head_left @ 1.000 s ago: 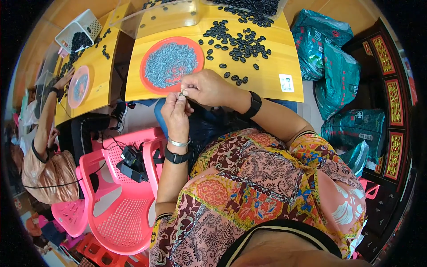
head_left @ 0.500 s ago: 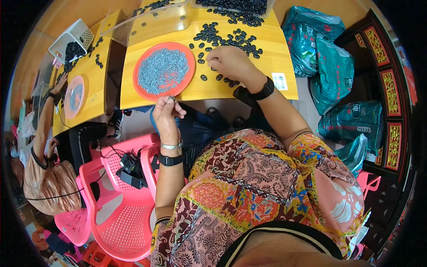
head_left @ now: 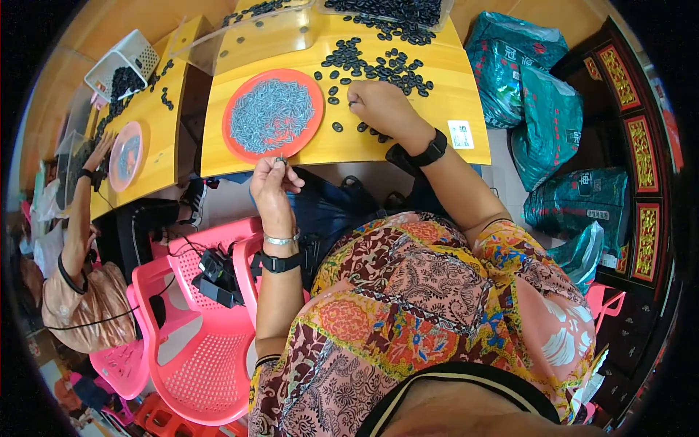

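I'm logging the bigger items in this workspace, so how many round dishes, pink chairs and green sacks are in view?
Round orange dishes: 2, one by the left hand, one on the neighbouring table
Pink chairs: 2, one, one at far left
Green sacks: 4, stacked on the right
Total: 8

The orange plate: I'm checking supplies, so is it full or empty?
Well filled. The orange plate holds a heap of small grey metal pieces covering most of it; only its rim shows.
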{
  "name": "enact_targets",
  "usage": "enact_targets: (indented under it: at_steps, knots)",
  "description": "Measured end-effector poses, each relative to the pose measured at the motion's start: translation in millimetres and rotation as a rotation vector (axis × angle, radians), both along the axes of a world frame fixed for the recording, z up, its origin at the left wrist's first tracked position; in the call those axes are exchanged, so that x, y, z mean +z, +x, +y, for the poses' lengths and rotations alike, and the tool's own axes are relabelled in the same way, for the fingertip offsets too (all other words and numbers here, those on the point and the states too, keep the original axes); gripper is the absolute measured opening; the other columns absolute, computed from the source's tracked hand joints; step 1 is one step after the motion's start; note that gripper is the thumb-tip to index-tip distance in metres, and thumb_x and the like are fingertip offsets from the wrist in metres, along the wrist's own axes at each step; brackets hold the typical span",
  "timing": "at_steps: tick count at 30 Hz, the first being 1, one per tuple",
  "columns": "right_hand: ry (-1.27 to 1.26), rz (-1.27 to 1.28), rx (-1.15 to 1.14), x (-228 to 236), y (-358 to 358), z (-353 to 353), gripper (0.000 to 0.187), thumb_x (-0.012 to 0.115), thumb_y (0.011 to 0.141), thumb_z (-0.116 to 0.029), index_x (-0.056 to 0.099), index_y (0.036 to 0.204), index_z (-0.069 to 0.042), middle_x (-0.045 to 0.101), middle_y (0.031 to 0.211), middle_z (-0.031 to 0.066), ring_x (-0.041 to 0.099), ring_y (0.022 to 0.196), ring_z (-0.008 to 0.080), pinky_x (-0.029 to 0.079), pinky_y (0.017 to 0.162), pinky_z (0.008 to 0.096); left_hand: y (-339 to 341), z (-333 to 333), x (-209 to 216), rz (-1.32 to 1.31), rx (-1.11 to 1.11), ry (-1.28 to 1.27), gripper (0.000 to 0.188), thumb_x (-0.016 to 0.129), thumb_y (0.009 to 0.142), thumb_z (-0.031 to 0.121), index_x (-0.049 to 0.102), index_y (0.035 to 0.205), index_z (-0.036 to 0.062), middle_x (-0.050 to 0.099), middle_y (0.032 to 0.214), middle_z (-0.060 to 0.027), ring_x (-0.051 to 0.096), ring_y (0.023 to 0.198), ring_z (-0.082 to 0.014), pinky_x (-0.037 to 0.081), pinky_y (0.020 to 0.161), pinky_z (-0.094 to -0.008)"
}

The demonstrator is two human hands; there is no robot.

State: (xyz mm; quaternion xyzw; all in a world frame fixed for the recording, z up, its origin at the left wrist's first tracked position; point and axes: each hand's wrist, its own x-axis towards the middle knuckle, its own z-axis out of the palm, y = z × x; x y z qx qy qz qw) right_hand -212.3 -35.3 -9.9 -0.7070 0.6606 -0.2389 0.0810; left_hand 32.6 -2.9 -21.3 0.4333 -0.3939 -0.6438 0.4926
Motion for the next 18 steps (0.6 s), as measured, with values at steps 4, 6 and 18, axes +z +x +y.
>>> enact_targets:
  at_steps: [4, 6, 18]
  knots:
    - [0.100, -0.433, 0.084, 5.5, 4.3, 3.7, 0.018, 0.064, 0.077, -0.011, 0.062, 0.094, -0.006, 0.061, 0.075, 0.0055, 0.059, 0.068, 0.0159, 0.046, 0.063, 0.0280, -0.3, 0.0, -2.3, -0.032, -0.004, -0.027, 0.011, 0.048, 0.091, 0.016, 0.050, 0.083, 0.0076, 0.055, 0.066, -0.0032, 0.054, 0.053, -0.0117, 0.040, 0.047, -0.0205]
    - [0.266, -0.906, 0.287, 3.1, 12.4, 2.5, 0.024, 0.065, 0.079, -0.009, 0.062, 0.103, -0.003, 0.062, 0.081, 0.0023, 0.055, 0.071, 0.0081, 0.045, 0.066, 0.0218, -0.2, 0.8, -2.1, -0.044, -0.013, -0.041, 0.012, 0.048, 0.091, 0.017, 0.050, 0.085, 0.0076, 0.055, 0.066, -0.0040, 0.055, 0.053, -0.0126, 0.041, 0.047, -0.0208]
    - [0.541, -1.287, 0.496, 28.4, 47.2, 21.4, 0.031, 0.060, 0.084, -0.006, 0.058, 0.115, 0.001, 0.062, 0.097, 0.0049, 0.056, 0.075, 0.0072, 0.047, 0.068, 0.0215, -3.6, 8.6, 16.5, -0.002, -0.010, -0.042, 0.011, 0.047, 0.091, 0.013, 0.051, 0.083, 0.0062, 0.055, 0.066, -0.0028, 0.053, 0.054, -0.0106, 0.040, 0.049, -0.0204]
